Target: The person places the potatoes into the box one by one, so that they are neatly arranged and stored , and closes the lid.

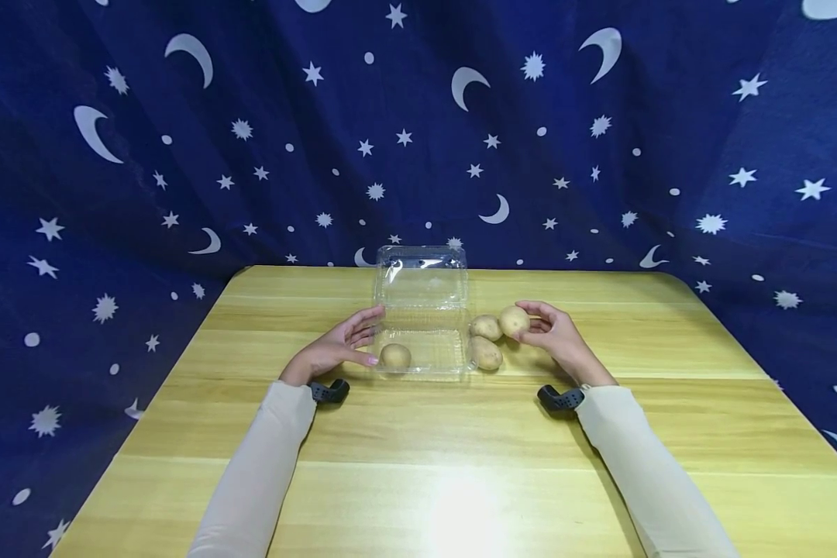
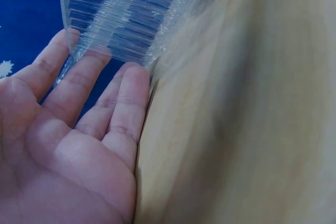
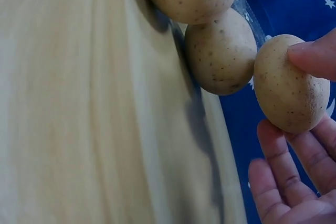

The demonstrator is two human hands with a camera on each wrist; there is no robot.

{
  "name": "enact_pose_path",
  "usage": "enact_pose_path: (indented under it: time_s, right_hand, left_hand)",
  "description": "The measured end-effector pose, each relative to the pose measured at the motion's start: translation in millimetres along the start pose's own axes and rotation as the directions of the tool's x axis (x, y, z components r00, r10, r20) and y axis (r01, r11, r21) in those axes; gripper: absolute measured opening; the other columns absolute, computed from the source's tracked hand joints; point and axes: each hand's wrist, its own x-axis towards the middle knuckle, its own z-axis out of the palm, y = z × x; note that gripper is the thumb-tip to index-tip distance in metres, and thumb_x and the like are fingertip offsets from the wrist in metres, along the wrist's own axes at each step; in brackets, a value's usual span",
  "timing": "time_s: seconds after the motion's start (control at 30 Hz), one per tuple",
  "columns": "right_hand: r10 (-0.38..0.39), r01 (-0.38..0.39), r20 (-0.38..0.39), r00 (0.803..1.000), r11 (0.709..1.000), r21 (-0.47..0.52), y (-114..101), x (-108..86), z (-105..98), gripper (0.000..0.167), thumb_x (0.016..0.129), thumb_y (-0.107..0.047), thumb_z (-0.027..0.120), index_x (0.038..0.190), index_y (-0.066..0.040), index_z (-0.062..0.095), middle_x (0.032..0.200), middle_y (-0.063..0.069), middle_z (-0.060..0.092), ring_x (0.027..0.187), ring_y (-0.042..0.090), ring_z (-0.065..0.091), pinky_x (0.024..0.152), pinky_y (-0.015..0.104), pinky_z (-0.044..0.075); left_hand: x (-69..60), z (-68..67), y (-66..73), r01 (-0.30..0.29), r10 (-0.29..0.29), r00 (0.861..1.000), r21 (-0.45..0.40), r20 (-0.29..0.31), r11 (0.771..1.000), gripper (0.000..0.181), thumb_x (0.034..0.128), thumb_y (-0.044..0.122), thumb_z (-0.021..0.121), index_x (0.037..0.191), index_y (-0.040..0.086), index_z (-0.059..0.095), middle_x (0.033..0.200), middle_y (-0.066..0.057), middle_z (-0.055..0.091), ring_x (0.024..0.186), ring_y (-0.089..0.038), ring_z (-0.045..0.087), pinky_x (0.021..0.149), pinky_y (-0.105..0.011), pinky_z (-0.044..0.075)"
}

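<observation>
A clear plastic clamshell box (image 1: 438, 358) stands on the table with its lid (image 1: 421, 283) raised at the back. One potato (image 1: 394, 356) lies in the box's front left corner. My left hand (image 1: 338, 341) rests against the box's left side, its fingers nearly straight along the ribbed wall (image 2: 115, 24) in the left wrist view. Between thumb and fingertips, my right hand (image 1: 554, 333) holds a potato (image 3: 289, 85) up off the table. Beside the box's right wall are two more potatoes, a rear one (image 1: 486, 327) and a front one (image 1: 487, 353).
The light wooden table (image 1: 390, 480) carries all of this. Behind it hangs a dark blue curtain (image 1: 418, 186) with white moons and stars. A black wrist strap device (image 1: 329, 391) sits on the left wrist, and another (image 1: 560, 398) on the right.
</observation>
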Motion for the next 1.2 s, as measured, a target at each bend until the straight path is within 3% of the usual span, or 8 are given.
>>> enact_pose_path:
  time_s: [0.43,1.2]
  right_hand:
    - [-0.035,0.036,0.041,0.999,0.999,-0.023,-14.5,-2.1,4.3,0.067,0.096,0.001,0.075,0.157,0.008,0.047,0.156,0.031,0.048,0.111,0.005,0.062,0.093,0.017,0.057]
    - [-0.121,0.116,0.154,0.981,0.992,0.042,-31.6,0.1,23.5,0.065,0.093,0.009,0.074,0.152,0.015,0.049,0.152,0.036,0.052,0.109,0.008,0.067,0.097,0.02,0.057]
  left_hand:
    - [-0.4,0.3,1.3,-0.003,0.003,1.0,0.0,-0.001,1.0,0.109,0.0897,0.0,0.084,0.172,-0.002,0.012,0.179,-0.025,0.01,0.163,-0.047,0.014,0.133,-0.059,0.019]
    - [-0.7,0.8,2.9,0.001,-0.001,1.0,0.008,0.001,1.0,0.107,0.0908,-0.002,0.081,0.172,-0.002,0.012,0.179,-0.024,0.011,0.164,-0.046,0.014,0.133,-0.058,0.02]
